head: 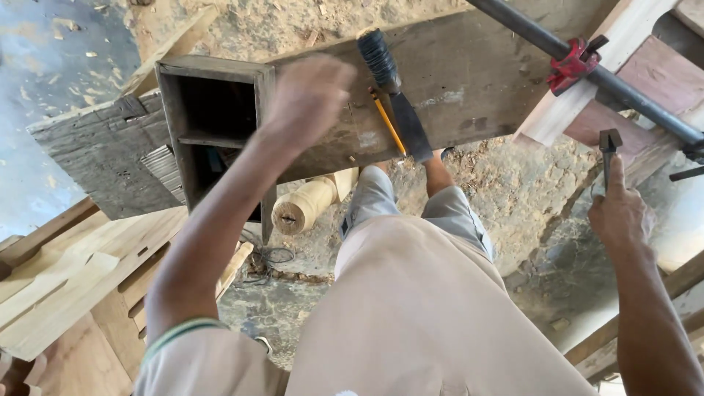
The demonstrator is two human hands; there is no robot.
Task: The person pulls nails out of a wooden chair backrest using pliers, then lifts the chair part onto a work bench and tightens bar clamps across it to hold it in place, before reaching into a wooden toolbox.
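My left hand [304, 99] hovers, blurred, over a dark weathered wooden beam [469, 81], its fingers curled down and hidden. Just right of it a chisel [396, 95] with a black ribbed handle lies on the beam, with a yellow pencil [387, 121] beside it. At the right, my right hand [620, 213] grips a slim dark metal tool [609, 150] with a T-shaped head, thumb pointing up along its shaft. My beige shirt and grey shorts fill the lower middle.
A dark open wooden box [213, 117] with a shelf joins the beam's left end. A turned pale wooden post [308, 205] lies below. A black pipe clamp [623, 92] with a red jaw [576, 64] crosses pale boards at top right. Pale planks [73, 279] lie at lower left. Sawdust covers the ground.
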